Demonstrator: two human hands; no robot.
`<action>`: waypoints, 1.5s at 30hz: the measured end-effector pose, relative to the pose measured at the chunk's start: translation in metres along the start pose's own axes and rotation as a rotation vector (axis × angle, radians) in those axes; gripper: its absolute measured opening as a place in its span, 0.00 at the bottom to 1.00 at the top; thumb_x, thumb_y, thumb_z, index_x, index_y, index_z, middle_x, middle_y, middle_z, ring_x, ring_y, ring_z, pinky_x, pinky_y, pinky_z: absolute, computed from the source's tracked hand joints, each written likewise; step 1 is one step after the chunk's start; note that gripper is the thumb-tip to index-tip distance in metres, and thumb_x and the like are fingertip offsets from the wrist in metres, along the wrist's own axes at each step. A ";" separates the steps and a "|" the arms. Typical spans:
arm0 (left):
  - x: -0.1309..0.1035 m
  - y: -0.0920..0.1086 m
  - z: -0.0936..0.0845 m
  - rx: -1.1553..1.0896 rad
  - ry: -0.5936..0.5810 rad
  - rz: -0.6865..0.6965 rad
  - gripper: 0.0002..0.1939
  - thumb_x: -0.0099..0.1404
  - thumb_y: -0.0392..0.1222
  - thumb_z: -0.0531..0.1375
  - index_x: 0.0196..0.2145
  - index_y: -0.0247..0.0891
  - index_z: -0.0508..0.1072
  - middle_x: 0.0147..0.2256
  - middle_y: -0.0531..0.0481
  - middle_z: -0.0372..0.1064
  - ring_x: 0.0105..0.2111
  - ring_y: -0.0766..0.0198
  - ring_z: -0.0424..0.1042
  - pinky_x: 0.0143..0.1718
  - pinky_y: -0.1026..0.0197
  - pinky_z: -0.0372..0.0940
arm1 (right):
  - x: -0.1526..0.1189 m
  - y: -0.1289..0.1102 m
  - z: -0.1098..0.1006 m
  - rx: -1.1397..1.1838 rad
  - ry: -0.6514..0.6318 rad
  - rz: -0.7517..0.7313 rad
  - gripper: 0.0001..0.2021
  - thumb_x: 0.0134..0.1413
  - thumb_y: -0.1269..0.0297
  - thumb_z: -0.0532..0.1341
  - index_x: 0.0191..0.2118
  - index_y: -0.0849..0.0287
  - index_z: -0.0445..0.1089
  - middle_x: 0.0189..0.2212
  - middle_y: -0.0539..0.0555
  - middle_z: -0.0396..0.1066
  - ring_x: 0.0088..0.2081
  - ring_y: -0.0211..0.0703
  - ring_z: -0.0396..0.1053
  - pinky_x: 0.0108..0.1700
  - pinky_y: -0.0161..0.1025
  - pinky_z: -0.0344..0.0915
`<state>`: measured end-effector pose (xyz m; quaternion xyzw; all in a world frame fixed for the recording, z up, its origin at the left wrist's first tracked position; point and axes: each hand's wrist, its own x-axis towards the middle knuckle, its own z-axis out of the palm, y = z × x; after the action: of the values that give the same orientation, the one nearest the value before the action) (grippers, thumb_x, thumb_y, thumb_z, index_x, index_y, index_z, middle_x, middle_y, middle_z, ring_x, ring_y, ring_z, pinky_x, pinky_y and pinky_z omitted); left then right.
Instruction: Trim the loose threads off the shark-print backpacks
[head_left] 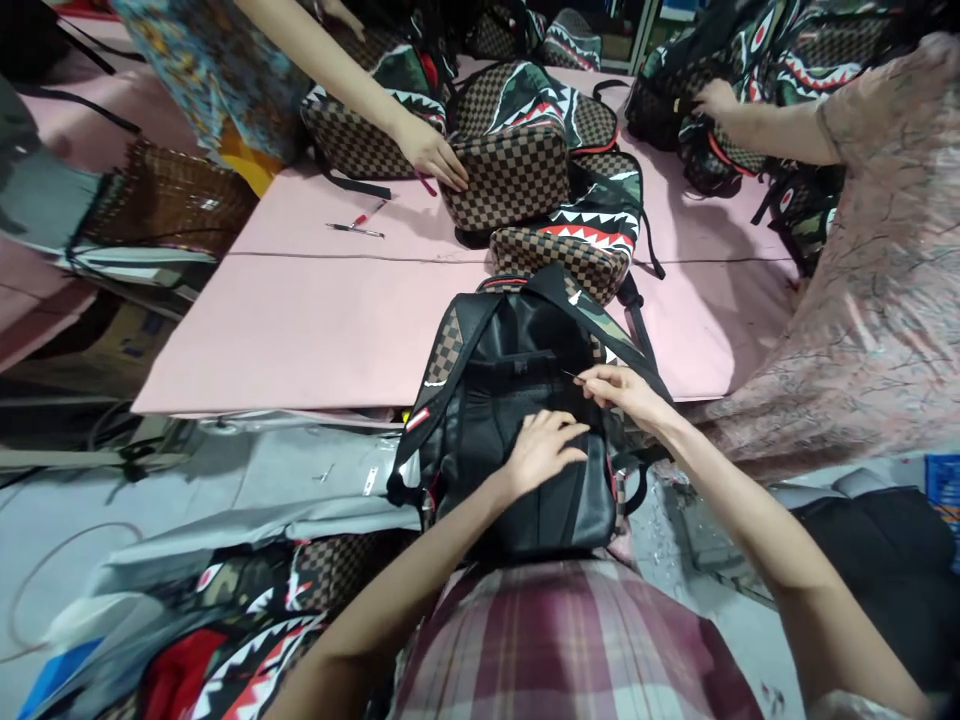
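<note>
A black backpack (pixel 517 430) with brown checkered sides lies back panel up in front of me, its lower end against my plaid clothing and its upper part on the pink table. My left hand (pixel 546 450) rests on the back panel, fingers stretched and slightly spread, holding nothing. At the panel's right side my right hand (pixel 611 385) pinches a thin pointed tool (pixel 571 375); its tip points left over the bag. Most of the tool is hidden in my fingers, so its kind is unclear. A shoulder strap (pixel 600 325) runs beside my right hand.
Checkered shark-mouth backpacks (pixel 510 180) are piled on the pink table (pixel 315 330), with another person's hand (pixel 439 160) on one. A second person's hand (pixel 716 100) touches bags at right. A pen (pixel 354 230) lies left. More bags (pixel 255 640) sit low at left.
</note>
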<state>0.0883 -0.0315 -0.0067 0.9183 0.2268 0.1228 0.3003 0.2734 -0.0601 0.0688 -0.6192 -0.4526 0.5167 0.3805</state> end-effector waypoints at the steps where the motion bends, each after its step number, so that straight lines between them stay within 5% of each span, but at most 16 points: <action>1: 0.002 0.007 0.011 0.040 -0.011 -0.016 0.22 0.57 0.52 0.60 0.49 0.46 0.69 0.46 0.51 0.63 0.44 0.59 0.59 0.41 0.56 0.52 | -0.011 0.006 -0.003 0.010 0.036 0.024 0.22 0.47 0.52 0.59 0.41 0.68 0.67 0.28 0.53 0.65 0.23 0.30 0.55 0.25 0.30 0.52; 6: 0.009 0.028 0.035 0.147 -0.025 -0.019 0.08 0.60 0.43 0.58 0.36 0.39 0.74 0.39 0.49 0.65 0.41 0.58 0.58 0.39 0.56 0.52 | -0.065 0.044 -0.001 -0.233 0.215 0.033 0.19 0.52 0.55 0.57 0.43 0.66 0.68 0.34 0.55 0.69 0.32 0.37 0.65 0.35 0.34 0.61; 9: 0.007 0.032 0.037 0.223 -0.046 -0.038 0.10 0.65 0.38 0.51 0.33 0.33 0.72 0.35 0.46 0.64 0.38 0.58 0.58 0.37 0.56 0.52 | -0.091 0.064 0.013 -0.559 0.312 0.066 0.15 0.55 0.59 0.54 0.45 0.62 0.69 0.44 0.55 0.68 0.46 0.43 0.65 0.48 0.37 0.60; 12: 0.000 0.030 0.038 0.170 -0.006 -0.125 0.10 0.65 0.35 0.50 0.31 0.33 0.69 0.34 0.46 0.63 0.37 0.60 0.57 0.37 0.59 0.54 | -0.106 0.074 0.025 -0.788 0.332 0.138 0.15 0.58 0.60 0.52 0.47 0.60 0.68 0.47 0.54 0.67 0.49 0.45 0.64 0.48 0.38 0.60; 20: -0.002 0.030 0.041 -0.129 0.011 -0.354 0.08 0.62 0.34 0.52 0.28 0.34 0.69 0.32 0.50 0.64 0.36 0.64 0.59 0.39 0.62 0.53 | -0.101 0.062 0.026 -1.009 0.173 0.217 0.17 0.58 0.59 0.50 0.49 0.55 0.68 0.40 0.55 0.70 0.42 0.44 0.68 0.38 0.34 0.60; 33: 0.001 0.032 0.046 -0.212 0.052 -0.405 0.08 0.59 0.35 0.53 0.28 0.34 0.71 0.33 0.50 0.66 0.37 0.63 0.61 0.38 0.61 0.54 | -0.090 0.074 0.028 -1.064 0.125 0.127 0.16 0.60 0.63 0.48 0.46 0.59 0.69 0.39 0.56 0.70 0.40 0.42 0.68 0.41 0.34 0.59; 36: -0.002 0.030 0.036 -0.273 0.040 -0.408 0.08 0.60 0.35 0.53 0.31 0.32 0.71 0.36 0.48 0.67 0.38 0.64 0.62 0.40 0.63 0.55 | -0.090 0.076 0.027 -1.037 0.146 0.095 0.15 0.59 0.62 0.48 0.43 0.59 0.70 0.39 0.55 0.70 0.39 0.42 0.68 0.41 0.35 0.59; 41: -0.039 -0.025 -0.020 -0.504 -0.274 -0.294 0.24 0.68 0.44 0.43 0.26 0.35 0.75 0.28 0.53 0.70 0.30 0.70 0.67 0.37 0.69 0.59 | -0.095 0.087 0.017 -0.785 0.207 0.029 0.16 0.57 0.55 0.51 0.44 0.57 0.67 0.42 0.53 0.68 0.44 0.42 0.66 0.45 0.36 0.59; 43: -0.057 -0.063 -0.044 -0.327 -0.035 -0.507 0.21 0.67 0.44 0.46 0.29 0.35 0.76 0.32 0.51 0.71 0.35 0.68 0.68 0.42 0.68 0.59 | -0.093 0.089 0.016 -0.684 0.276 0.057 0.18 0.55 0.51 0.52 0.45 0.56 0.67 0.43 0.52 0.67 0.44 0.43 0.66 0.45 0.37 0.60; 45: -0.068 -0.097 -0.058 -0.177 0.168 -0.668 0.16 0.65 0.39 0.49 0.44 0.31 0.72 0.44 0.45 0.68 0.44 0.61 0.66 0.47 0.62 0.57 | -0.086 0.085 0.023 -0.639 0.346 0.059 0.20 0.54 0.49 0.53 0.46 0.57 0.67 0.44 0.53 0.67 0.44 0.44 0.66 0.46 0.38 0.60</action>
<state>-0.0244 0.0336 -0.0263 0.7506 0.5270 0.1119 0.3826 0.2597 -0.1678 0.0105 -0.7978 -0.5022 0.2475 0.2239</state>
